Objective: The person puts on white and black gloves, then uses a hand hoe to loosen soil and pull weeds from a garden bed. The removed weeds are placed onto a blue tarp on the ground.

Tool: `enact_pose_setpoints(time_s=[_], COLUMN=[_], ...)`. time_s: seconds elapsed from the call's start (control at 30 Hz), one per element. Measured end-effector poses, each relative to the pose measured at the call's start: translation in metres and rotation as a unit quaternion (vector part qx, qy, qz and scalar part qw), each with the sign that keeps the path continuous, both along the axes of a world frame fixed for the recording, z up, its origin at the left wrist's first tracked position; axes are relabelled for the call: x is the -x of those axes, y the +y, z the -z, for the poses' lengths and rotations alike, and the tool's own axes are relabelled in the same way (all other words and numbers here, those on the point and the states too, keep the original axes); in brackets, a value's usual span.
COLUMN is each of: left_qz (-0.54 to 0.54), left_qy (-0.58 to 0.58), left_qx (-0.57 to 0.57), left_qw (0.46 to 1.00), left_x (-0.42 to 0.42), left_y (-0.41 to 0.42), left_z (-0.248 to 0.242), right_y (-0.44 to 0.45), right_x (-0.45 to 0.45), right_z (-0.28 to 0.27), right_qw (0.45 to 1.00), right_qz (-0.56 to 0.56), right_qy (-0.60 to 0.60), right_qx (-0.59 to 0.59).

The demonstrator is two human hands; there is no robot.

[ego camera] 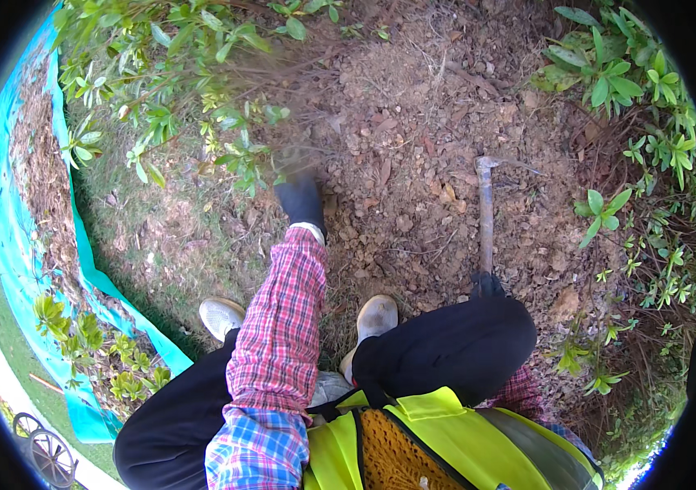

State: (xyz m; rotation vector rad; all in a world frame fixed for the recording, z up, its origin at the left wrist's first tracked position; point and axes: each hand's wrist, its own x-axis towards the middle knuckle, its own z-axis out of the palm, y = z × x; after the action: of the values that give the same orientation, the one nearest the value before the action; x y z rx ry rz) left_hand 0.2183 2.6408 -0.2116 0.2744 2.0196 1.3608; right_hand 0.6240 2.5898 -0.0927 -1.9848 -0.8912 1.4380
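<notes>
My left hand, in a dark glove, reaches forward low over the soil at the edge of a leafy shrub. Its fingertips are blurred among thin dry twigs, so what they touch or hold is unclear. My right hand, also dark-gloved, grips the lower end of a small hand hoe's wooden handle. My bent knee partly hides that hand. The metal head of the hoe rests on or just above the ground, its thin blade pointing right. Brown, crumbly soil with dry leaves lies between both hands.
Shrubs line the right side, with bare stems underneath. At left, a teal sheet bears heaped dry debris. A spoked wheel shows at lower left. My shoes stand on the soil and thin grass.
</notes>
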Motion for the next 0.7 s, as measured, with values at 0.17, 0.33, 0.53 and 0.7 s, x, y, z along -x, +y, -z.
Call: enact_pose_setpoints(time_s=[0.17,0.33,0.53,0.7], left_qz=[0.106,-0.051,0.009,0.052], left_qy=[0.087,0.100,-0.095,0.024], left_qx=[0.042,0.081,-0.091,0.001], left_qw=[0.990,0.990,0.991,0.998], left_x=[-0.023,-0.069,-0.047,-0.029], left_y=[0.037,0.050,0.023,-0.007], left_z=[-0.002,-0.015,-0.016,-0.030], right_y=[0.001,0.000,-0.003,-0.002], right_x=[0.004,0.007,0.007,0.007], right_z=[0.004,0.004,0.004,0.003], right_qw=[1.000,0.999,0.999,1.000], right_qz=[0.022,0.038,0.037,0.013], right_qy=[0.017,0.026,0.024,0.009], right_qx=[0.005,0.014,-0.001,-0.001])
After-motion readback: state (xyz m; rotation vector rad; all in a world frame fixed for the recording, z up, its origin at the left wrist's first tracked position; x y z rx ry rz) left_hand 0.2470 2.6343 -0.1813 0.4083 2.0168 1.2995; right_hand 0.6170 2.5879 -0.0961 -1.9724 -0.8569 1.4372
